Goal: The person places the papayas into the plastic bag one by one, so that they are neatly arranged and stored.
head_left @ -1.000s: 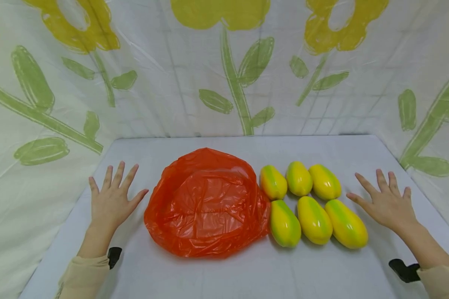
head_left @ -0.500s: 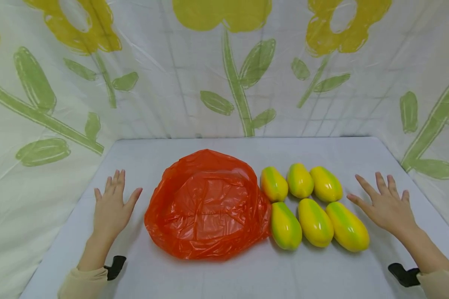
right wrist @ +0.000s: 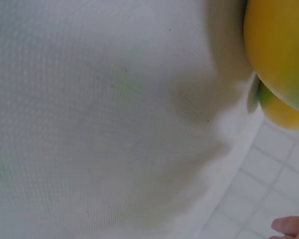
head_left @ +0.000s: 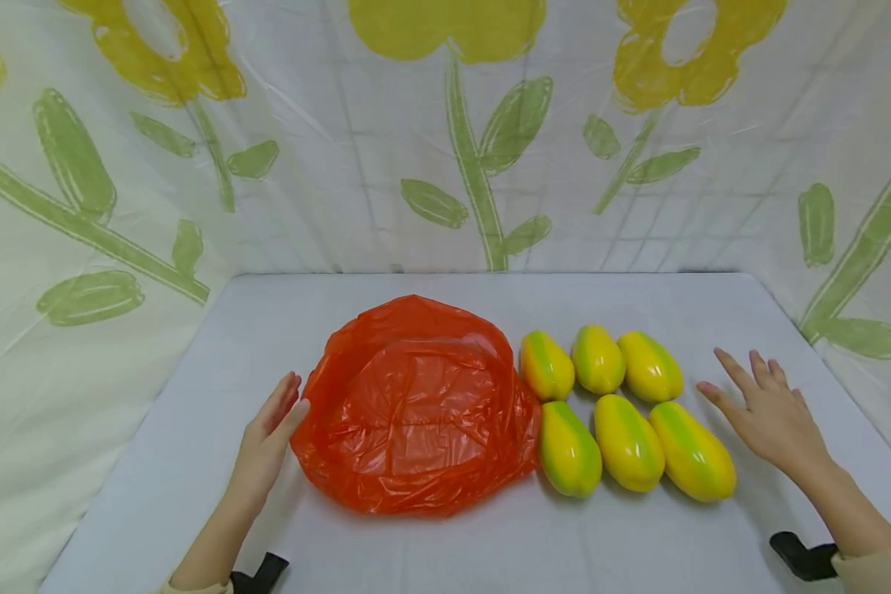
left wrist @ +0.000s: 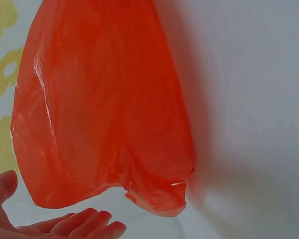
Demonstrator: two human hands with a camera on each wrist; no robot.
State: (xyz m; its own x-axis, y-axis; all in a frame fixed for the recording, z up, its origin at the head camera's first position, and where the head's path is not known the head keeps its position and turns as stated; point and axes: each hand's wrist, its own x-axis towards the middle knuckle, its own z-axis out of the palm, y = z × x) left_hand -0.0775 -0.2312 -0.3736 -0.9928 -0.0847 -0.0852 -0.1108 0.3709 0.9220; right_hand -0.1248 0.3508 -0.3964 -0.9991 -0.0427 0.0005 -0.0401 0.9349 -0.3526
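Note:
A red plastic bag (head_left: 416, 412) stands spread on the table with its wide mouth facing up. My left hand (head_left: 261, 445) is at the bag's left side, fingers fairly straight and thumb apart. In the left wrist view, a gap shows between the fingertips (left wrist: 107, 226) and the bag (left wrist: 104, 109). To the right of the bag lie several yellow-green papayas (head_left: 629, 443) in two rows, the nearest-left one (head_left: 570, 450) against the bag. My right hand (head_left: 775, 417) hovers right of the papayas with fingers spread, holding nothing. Part of that hand (right wrist: 294, 226) shows at the right wrist view's corner.
The table (head_left: 505, 549) has a white cover. Behind and at both sides hangs a white curtain (head_left: 297, 165) printed with yellow flowers and green leaves. A black strap piece (head_left: 802, 557) sits at the right wrist, another (head_left: 261, 573) at the left.
My left hand has moved right and turned on its side, coming up to the bag's left edge. The right hand stays nearly in place, its fingers slightly lowered. Bag and papayas have not moved.

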